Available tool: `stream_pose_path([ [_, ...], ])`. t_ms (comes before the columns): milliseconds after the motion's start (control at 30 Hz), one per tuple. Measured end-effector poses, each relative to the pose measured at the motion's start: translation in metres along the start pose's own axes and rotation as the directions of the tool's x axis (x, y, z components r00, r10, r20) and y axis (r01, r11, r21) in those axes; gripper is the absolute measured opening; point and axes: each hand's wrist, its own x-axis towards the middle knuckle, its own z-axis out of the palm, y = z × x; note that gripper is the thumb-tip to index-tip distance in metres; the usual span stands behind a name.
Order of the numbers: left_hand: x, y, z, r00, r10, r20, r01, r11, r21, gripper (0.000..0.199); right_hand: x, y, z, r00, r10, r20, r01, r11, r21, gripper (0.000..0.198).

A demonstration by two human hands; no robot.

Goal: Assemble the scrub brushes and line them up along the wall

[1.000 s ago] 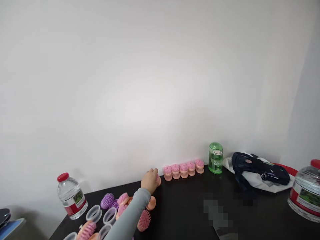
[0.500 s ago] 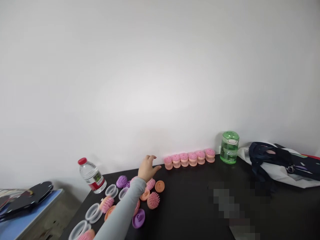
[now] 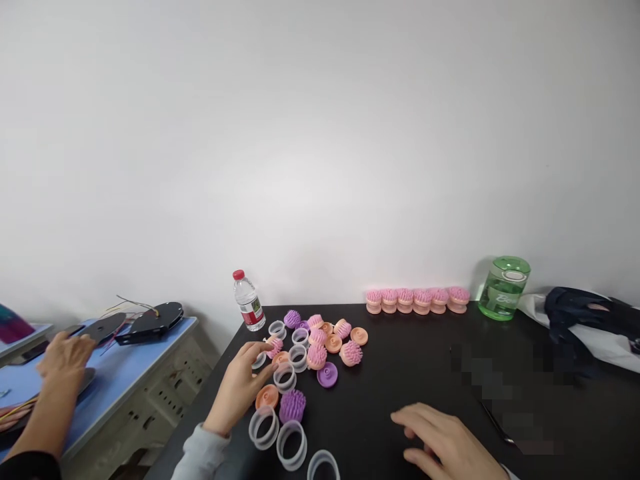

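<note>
Your right hand (image 3: 443, 440) is poised at the near side of the black table (image 3: 385, 373), thumb parted from loosely bent fingers, while three clear rings (image 3: 293, 465) lie between it and your left hand (image 3: 237, 387). Your left hand is spread, thumb and fingers apart, beside a pink-bristled brush (image 3: 274, 346); whether a fingertip touches it, you cannot tell from here. Just right of that hand are an orange disc (image 3: 267, 397) and a purple brush (image 3: 293, 406), with a purple disc (image 3: 327, 375) farther in. On a blue desk (image 3: 127, 363) to your left, a co-worker's hand (image 3: 67, 360) reaches over dark devices. Along the wall (image 3: 320, 167), a red-capped bottle (image 3: 250, 303), six upright pink brushes (image 3: 405, 301) in a row and a green container (image 3: 504, 290) stand left to right.
</note>
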Motion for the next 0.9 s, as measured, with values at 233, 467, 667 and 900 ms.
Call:
stream_pose_path([
  [233, -0.056, -0.029, -0.005, 0.997, -0.059, -0.039, 0.057, 0.997, -0.056, 0.03, 0.085, -0.03, 0.052, 0.99, 0.052, 0.13, -0.036, 0.992, -0.118, 0.032],
  [467, -0.047, -0.032, 0.003, 0.998, -0.063, 0.003, 0.063, 0.998, 0.012, 0.024, 0.135, -0.031, 0.106, 0.979, 0.195, 0.052, -0.174, 0.946, -0.274, 0.031],
  [667, -0.009, -0.016, 0.041, 0.993, -0.092, 0.069, 0.085, 0.992, 0.093, 0.029, 0.129, -0.026, 0.117, 0.978, 0.209, 0.011, -0.199, 0.943, -0.268, 0.036],
  [900, 0.001, -0.001, 0.045, 0.984, -0.167, 0.064, 0.168, 0.986, -0.007, 0.032, 0.097, -0.02, 0.081, 0.99, 0.138, -0.035, -0.141, 0.986, -0.087, 0.054],
])
